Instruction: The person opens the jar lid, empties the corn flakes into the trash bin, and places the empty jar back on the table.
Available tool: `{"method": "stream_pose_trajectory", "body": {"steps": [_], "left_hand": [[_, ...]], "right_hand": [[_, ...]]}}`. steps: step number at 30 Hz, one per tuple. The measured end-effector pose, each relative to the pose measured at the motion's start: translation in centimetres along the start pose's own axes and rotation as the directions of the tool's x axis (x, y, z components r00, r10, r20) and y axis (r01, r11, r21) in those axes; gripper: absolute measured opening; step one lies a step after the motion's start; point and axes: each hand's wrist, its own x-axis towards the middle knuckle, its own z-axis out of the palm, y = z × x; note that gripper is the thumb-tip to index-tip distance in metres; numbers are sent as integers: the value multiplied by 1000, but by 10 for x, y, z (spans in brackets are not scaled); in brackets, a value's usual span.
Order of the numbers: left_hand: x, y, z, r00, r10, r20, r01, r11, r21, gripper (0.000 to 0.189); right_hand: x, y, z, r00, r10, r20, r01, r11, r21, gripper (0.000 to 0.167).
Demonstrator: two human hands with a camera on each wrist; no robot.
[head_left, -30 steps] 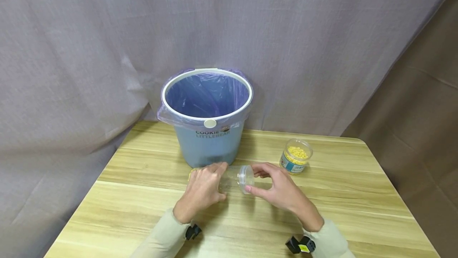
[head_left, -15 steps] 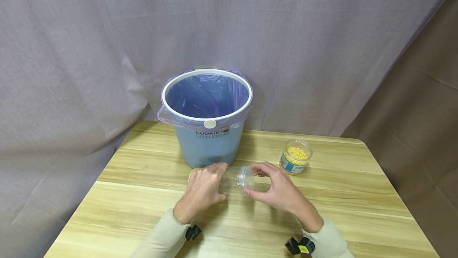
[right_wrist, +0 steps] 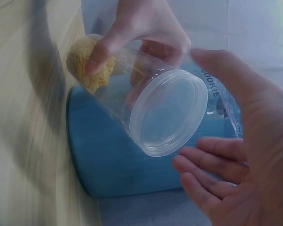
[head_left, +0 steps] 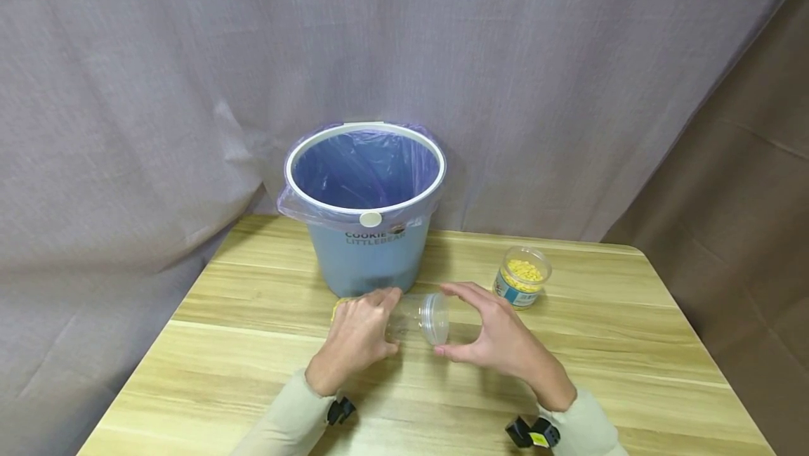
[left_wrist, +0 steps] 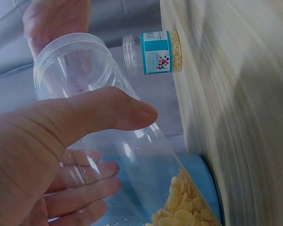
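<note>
A clear plastic jar (head_left: 407, 315) lies on its side in the air just in front of the bucket, yellow flakes (right_wrist: 92, 66) gathered at its base end. My left hand (head_left: 357, 326) grips it round the body, thumb on one side and fingers on the other. The jar's translucent lid (right_wrist: 170, 113) faces right, toward my right hand (head_left: 499, 333). That hand's thumb and fingers are spread wide on either side of the lid; in the right wrist view a gap shows between the lid and the fingers.
Behind the jar stands a blue bucket (head_left: 373, 259) with a white rim and a purple bag liner (head_left: 297, 206). To the right, a small labelled tub (head_left: 521, 280) of yellow bits sits on the wooden table (head_left: 600, 357). A grey curtain (head_left: 537, 90) hangs behind.
My right hand's thumb and fingers have spread farther apart around the lid, the thumb shifting down slightly. My left hand and the jar stay in place.
</note>
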Motion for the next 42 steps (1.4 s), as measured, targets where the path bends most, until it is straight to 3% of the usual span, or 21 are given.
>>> {"method": "stream_pose_trajectory", "body": {"steps": [10, 15, 28, 36, 42], "left_hand": [[-1, 0, 1, 1000, 7, -11, -7, 1000, 0, 76], [0, 0, 1, 1000, 8, -14, -8, 1000, 2, 78], [0, 0, -1, 1000, -2, -3, 2, 1000, -4, 81], [1, 0, -3, 1000, -5, -1, 5, 1000, 5, 83], [0, 0, -4, 1000, -13, 9, 13, 1000, 2, 83]], "right_hand": [[-1, 1, 4, 988, 149, 28, -151, 988, 44, 76], [0, 0, 7, 984, 176, 39, -178, 981, 73, 69], [0, 2, 10, 993, 114, -3, -114, 992, 47, 63], [1, 2, 8, 999, 17, -40, -16, 1000, 23, 74], [1, 2, 7, 999, -14, -44, 15, 1000, 14, 80]]}}
